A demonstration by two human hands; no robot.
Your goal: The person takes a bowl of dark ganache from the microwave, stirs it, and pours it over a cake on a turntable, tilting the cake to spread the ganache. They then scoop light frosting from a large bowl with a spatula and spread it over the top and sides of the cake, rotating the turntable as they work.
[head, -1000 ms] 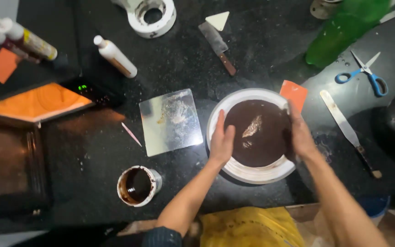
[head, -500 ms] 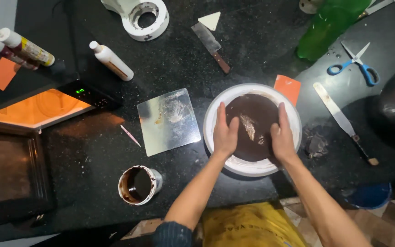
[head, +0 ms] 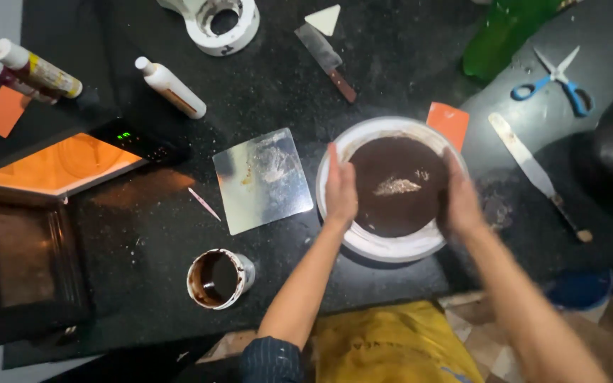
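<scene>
While the round dark-brown chocolate cake sits on the white round turntable at about 3 o'clock from the middle of the black speckled countertop, it is flanked by both hands. At the cake's 9 o'clock edge the left hand is laid flat, fingers pressed together and pointing to 12 o'clock. At its 3 o'clock edge the right hand is cupped against the side, fingers close together; whether the fingertips touch the cake cannot be told. A pale smear is seen on the cake's top. At 9 o'clock from the turntable, just beside it, a square shiny metal sheet is lying. At 7 o'clock a small round cup smeared with chocolate is standing, well apart. At 1 o'clock an orange plastic scraper touches the turntable rim. At 3 o'clock a long metal palette knife with wooden handle is lying, and blue-handled scissors are seen beyond it.
</scene>
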